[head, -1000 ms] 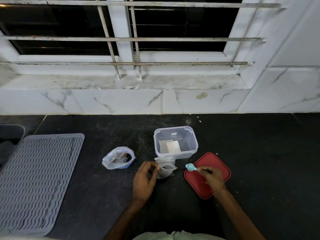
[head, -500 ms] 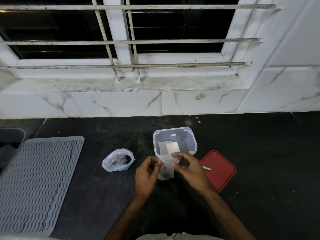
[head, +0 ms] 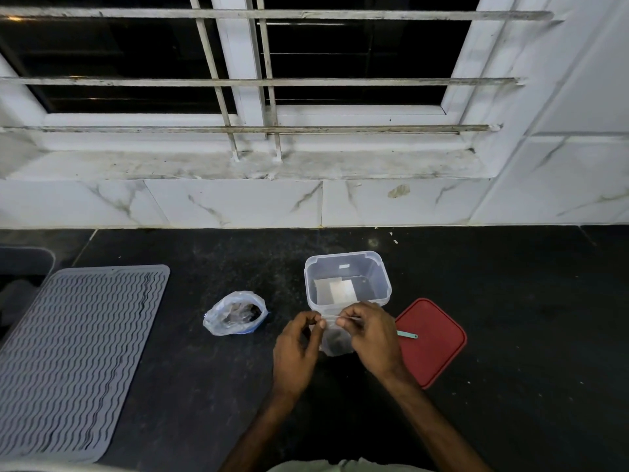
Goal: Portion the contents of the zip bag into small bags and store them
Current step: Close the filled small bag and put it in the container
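A small clear bag with dark contents at its bottom stands on the black counter between my hands. My left hand pinches its top strip at the left end, and my right hand pinches the same strip at the right. The larger zip bag, open and holding dark pieces, lies to the left. Just behind my hands stands a clear plastic container with flat small bags inside. A teal spoon rests on the red lid to the right.
A grey ribbed drying mat covers the counter's left part, with a dark tray edge behind it. A white marble wall and a barred window rise behind the counter.
My right hand put the teal spoon down on the red lid and came over to the small bag. Both hands now pinch the bag's top strip.
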### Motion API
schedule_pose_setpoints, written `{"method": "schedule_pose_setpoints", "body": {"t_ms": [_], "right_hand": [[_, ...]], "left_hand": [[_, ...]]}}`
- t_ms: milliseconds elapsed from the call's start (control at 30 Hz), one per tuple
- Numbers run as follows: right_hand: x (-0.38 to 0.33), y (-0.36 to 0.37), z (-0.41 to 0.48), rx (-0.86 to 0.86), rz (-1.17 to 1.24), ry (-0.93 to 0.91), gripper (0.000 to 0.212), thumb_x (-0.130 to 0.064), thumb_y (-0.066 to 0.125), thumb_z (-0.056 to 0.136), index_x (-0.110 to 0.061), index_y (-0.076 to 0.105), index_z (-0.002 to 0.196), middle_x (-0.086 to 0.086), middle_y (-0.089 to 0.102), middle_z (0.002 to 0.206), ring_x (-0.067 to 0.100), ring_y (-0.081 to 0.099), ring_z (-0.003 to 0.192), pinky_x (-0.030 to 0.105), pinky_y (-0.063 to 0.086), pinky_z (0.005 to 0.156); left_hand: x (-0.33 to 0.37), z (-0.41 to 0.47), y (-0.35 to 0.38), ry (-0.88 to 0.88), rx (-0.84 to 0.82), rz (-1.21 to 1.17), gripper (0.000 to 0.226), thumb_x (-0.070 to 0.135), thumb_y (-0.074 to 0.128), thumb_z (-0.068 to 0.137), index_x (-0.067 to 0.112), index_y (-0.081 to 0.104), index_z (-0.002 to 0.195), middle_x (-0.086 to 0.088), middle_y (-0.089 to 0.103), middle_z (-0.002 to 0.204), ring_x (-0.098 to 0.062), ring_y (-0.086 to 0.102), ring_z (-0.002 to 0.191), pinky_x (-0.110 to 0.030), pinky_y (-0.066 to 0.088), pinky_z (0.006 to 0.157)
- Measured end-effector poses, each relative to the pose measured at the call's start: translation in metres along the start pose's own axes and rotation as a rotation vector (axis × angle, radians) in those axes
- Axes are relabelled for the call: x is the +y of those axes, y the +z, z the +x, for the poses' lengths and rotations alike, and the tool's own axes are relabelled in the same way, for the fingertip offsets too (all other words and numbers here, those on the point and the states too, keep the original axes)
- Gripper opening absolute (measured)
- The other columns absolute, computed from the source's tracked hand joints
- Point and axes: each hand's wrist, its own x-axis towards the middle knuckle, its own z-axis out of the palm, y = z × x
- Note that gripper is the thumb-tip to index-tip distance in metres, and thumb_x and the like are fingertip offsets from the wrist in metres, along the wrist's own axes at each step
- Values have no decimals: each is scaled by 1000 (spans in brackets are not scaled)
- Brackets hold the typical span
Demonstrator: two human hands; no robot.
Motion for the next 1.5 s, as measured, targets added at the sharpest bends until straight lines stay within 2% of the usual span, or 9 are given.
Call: {"method": "schedule_pose_setpoints", "body": {"t_ms": [233,433,600,700,900,1000,1167,1333,1500], "right_hand": [[-4,4,1,-142,161,34,8,-22,75,82,-23,70,88,-15,66,89,3,62,89,18,51,79],[-12,7,2,-51,-152,-52,12,-21,74,77,-28,64,73,-19,58,76,-1,53,81,26,35,84],[-7,5,4,-39,100,38,6,-25,77,79,-25,73,81,-15,67,83,1,63,81,20,50,74],[0,0,6,-11,197,101,8,-21,81,77,-20,72,77,-12,68,78,4,64,78,26,53,72],[-1,-2,7,49,-54,-29,15,-23,82,75,-26,69,67,-17,65,71,2,60,76,32,47,84],[0,-5,12,46,-53,-22,13,-22,79,77,-27,70,69,-17,65,73,2,60,80,30,43,90],[-2,-5,17,-51,117,-52,8,-23,79,75,-23,73,71,-14,65,73,6,62,76,27,51,72],[-8,-5,19,-117,206,-39,6,-19,78,79,-23,74,82,-14,67,83,4,59,88,16,46,76],[-15,-7,29,37,-120,-128,11,-22,74,79,-28,71,70,-17,64,75,3,59,80,32,44,82]], "left_hand": [[1,5,-2,7,50,88,9,37,57,92,31,64,93,13,67,86,-10,64,75,-37,54,66],[2,1,1,48,36,214,25,45,50,89,28,64,99,15,65,94,-3,60,83,-25,51,69],[1,5,0,15,115,124,11,40,56,92,32,64,93,15,66,89,-5,64,81,-36,55,69],[0,5,-2,-8,150,44,12,42,56,92,33,64,92,14,68,90,-9,66,81,-43,56,69],[-3,6,1,-36,134,-45,13,40,58,92,29,65,93,8,69,92,-14,67,84,-49,56,71],[0,7,-2,-35,102,-103,14,39,61,91,29,66,98,7,70,98,-15,68,90,-48,57,76],[3,12,-4,-45,102,-113,6,23,69,89,29,67,88,4,71,87,-14,68,82,-47,57,73],[8,20,-8,34,123,-82,6,20,65,88,25,65,85,6,67,84,-14,66,80,-41,56,68],[13,27,-5,15,137,-81,23,10,73,84,30,68,77,10,69,82,-14,65,81,-32,52,68]]}}
